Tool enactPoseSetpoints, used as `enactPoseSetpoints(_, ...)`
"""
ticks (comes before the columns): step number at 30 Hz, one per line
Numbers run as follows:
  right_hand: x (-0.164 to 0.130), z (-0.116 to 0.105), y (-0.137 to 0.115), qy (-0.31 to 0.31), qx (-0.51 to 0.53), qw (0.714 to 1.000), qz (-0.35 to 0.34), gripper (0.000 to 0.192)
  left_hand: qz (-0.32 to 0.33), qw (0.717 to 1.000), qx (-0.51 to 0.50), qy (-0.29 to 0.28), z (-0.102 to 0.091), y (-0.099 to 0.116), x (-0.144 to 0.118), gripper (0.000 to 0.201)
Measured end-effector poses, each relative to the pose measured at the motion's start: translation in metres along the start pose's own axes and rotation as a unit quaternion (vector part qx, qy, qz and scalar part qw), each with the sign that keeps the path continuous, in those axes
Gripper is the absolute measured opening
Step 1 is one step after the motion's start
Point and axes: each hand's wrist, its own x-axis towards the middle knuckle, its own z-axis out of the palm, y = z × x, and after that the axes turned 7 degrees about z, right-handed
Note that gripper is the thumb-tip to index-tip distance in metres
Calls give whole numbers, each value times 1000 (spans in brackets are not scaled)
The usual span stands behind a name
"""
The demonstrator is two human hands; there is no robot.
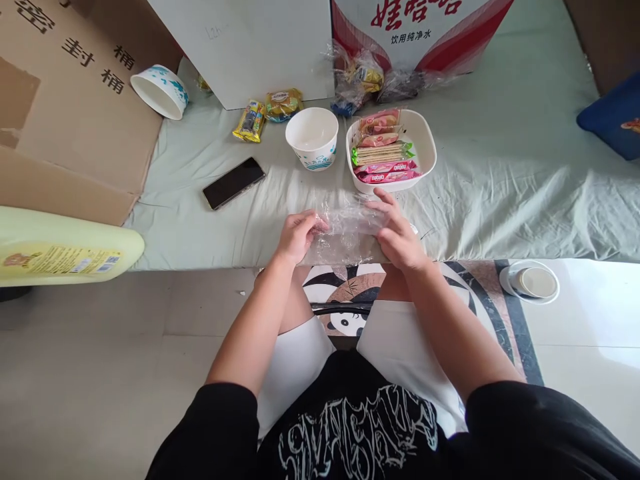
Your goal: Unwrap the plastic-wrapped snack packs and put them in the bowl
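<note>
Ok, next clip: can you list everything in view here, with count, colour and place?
clear plastic bag: one, transparent, at the sheet's near edge between both hands
white square dish: one, holding wrapped pink and green biscuit packs
white paper cup: one, upright, left of the dish
tipped paper cup: one, white and blue, far left
black phone: one, flat on the sheet
yellow snack packets: two, behind the upright cup
brown cardboard box: one, far left
left hand: pinching the bag
right hand: resting on the bag
</note>
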Motion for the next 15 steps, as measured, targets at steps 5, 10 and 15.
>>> enactPoseSetpoints(5,-1,0,-7,-55,36,997,-29,23,6,999,-20,26,-1,2,1,32)
enactPoseSetpoints(10,-3,3,-3,-55,144,988,-3,50,-17,996,-64,52,-2,5,3,41)
enactPoseSetpoints(15,-2,10,6,35,188,981,35,46,-54,996,-68,0,-3,12,0,53)
